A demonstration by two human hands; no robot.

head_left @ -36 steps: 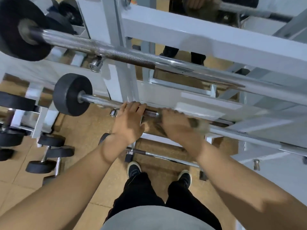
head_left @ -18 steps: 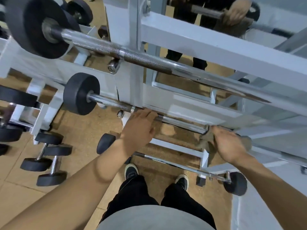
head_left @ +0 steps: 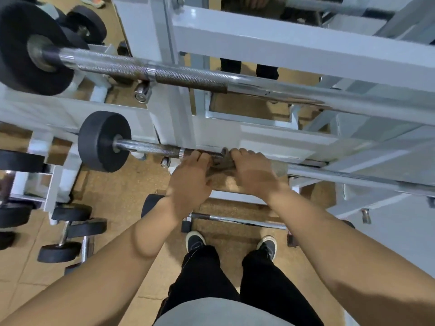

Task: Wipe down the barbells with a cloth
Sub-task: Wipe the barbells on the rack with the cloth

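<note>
A chrome barbell (head_left: 150, 148) with a black end weight (head_left: 103, 141) lies across the middle level of a white rack (head_left: 270, 45). My left hand (head_left: 189, 178) grips its bar just right of the knurled part. My right hand (head_left: 253, 174) is wrapped around the bar beside it, holding a grey-brown cloth (head_left: 221, 164) against the metal. A corner of the cloth sticks out between the two hands and another bit shows past the right hand. A thicker barbell (head_left: 188, 75) rests on the level above, and a third one (head_left: 237, 220) sits low near my feet.
Several black dumbbells (head_left: 70, 234) stand on the tan floor at the left, beside a smaller white stand (head_left: 50, 184). Another person's legs (head_left: 249, 67) show behind the rack. My shoes (head_left: 195, 240) are close under the lowest bar.
My right hand with the cloth slid left along the bar from well to the right until it sits against my left hand. The left hand stayed on the bar.
</note>
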